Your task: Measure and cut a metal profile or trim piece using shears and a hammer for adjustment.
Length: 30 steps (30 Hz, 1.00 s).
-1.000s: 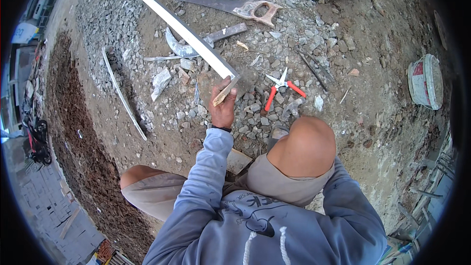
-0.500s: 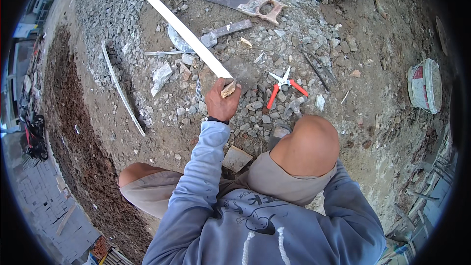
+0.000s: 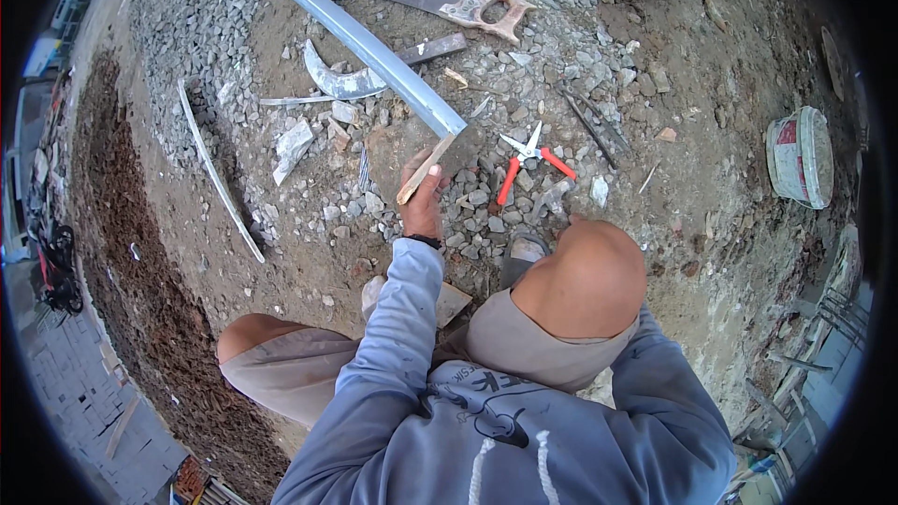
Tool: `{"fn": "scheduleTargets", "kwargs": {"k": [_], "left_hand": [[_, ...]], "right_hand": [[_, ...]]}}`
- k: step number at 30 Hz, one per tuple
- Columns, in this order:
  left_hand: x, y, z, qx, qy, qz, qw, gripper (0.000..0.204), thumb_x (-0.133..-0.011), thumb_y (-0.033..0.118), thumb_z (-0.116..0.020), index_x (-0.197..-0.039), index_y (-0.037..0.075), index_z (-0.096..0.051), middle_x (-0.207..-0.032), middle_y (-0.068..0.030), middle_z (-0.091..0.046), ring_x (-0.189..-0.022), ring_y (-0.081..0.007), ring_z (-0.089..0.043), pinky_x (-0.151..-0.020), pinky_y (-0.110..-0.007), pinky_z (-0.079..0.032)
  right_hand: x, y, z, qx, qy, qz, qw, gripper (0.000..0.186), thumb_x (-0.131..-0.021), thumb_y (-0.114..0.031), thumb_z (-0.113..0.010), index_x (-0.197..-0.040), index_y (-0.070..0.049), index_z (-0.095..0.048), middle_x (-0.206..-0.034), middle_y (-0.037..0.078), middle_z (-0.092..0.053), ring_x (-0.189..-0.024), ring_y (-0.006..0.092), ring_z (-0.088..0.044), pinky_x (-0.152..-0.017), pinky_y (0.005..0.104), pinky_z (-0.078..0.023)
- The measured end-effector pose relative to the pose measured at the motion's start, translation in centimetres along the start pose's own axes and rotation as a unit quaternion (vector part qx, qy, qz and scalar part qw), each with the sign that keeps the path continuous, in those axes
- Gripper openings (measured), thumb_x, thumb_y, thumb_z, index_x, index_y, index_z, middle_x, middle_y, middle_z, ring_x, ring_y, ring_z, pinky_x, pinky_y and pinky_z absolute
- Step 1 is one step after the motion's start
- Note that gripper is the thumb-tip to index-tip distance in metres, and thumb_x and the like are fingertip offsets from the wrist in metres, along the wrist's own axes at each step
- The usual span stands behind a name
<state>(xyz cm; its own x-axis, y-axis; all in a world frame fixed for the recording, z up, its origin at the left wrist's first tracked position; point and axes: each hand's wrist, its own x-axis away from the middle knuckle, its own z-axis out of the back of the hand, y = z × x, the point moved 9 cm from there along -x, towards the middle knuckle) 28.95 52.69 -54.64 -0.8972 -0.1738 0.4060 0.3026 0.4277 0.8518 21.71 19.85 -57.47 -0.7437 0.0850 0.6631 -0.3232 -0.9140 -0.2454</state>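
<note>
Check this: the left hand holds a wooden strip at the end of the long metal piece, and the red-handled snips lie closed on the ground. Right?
Not quite: the head view shows the snips lying open on the ground, not closed. The left hand does hold a wooden strip at the end of the metal piece.

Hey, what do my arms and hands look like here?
Your left sleeve is long, wrinkled and blue-grey, ending by a dark wristband; your left hand is ungloved. Your right sleeve is also blue-grey, partly hidden by your knee. I can't make out your right hand clearly.
</note>
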Motion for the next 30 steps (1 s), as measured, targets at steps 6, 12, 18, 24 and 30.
{"fn": "scheduleTargets", "kwargs": {"k": [6,12,18,24,30], "left_hand": [[1.3,0.3,0.9,-0.031,0.001,0.021,0.999,0.052,-0.084,0.032,-0.07,-0.125,0.004,-0.054,-0.106,-0.0064,-0.061,-0.094,-0.0154,-0.06,-0.079,-0.03,-0.05],[3.2,-2.3,4.1,-0.048,0.102,0.187,0.976,0.048,-0.086,0.045,-0.067,-0.107,0.003,-0.061,-0.084,-0.0063,-0.064,-0.07,-0.0169,-0.064,-0.055,-0.029,-0.05],[3.9,1.0,0.1,-0.409,-0.057,0.203,0.888,0.065,-0.091,0.064,-0.046,-0.091,0.002,-0.064,-0.073,-0.0089,-0.065,-0.062,-0.0159,-0.063,-0.057,-0.028,-0.049],[4.2,3.3,-3.6,-0.08,-0.06,0.22,0.97,0.082,-0.09,0.073,-0.025,-0.1,0.0,-0.061,-0.08,-0.0104,-0.067,-0.072,-0.0194,-0.067,-0.066,-0.031,-0.053],[4.0,2.7,-3.7,-0.088,-0.043,0.214,0.972,0.078,-0.092,0.07,-0.029,-0.113,-0.001,-0.054,-0.095,-0.012,-0.066,-0.081,-0.0187,-0.066,-0.071,-0.032,-0.053]], "right_hand": [[-0.4,-1.0,0.2,0.011,-0.016,0.007,1.0,0.043,-0.084,-0.038,-0.063,-0.108,-0.002,-0.062,-0.107,0.023,-0.064,-0.093,0.0377,-0.063,-0.082,0.0466,-0.048],[-0.6,-2.5,0.3,0.014,-0.029,0.015,0.999,0.043,-0.084,-0.038,-0.062,-0.107,-0.002,-0.062,-0.106,0.023,-0.064,-0.093,0.0381,-0.063,-0.082,0.0468,-0.048],[-1.0,-3.5,1.1,0.021,-0.038,0.019,0.999,0.042,-0.084,-0.039,-0.062,-0.105,-0.002,-0.063,-0.105,0.023,-0.064,-0.093,0.0385,-0.063,-0.082,0.0469,-0.048],[-0.9,-4.4,2.0,0.021,-0.042,0.02,0.999,0.042,-0.084,-0.039,-0.062,-0.104,-0.002,-0.063,-0.104,0.023,-0.065,-0.092,0.0389,-0.062,-0.082,0.0471,-0.048],[-1.2,-5.0,3.4,0.029,-0.047,0.016,0.998,0.041,-0.084,-0.039,-0.062,-0.103,-0.002,-0.064,-0.103,0.023,-0.065,-0.092,0.0393,-0.062,-0.082,0.0473,-0.047]]}}
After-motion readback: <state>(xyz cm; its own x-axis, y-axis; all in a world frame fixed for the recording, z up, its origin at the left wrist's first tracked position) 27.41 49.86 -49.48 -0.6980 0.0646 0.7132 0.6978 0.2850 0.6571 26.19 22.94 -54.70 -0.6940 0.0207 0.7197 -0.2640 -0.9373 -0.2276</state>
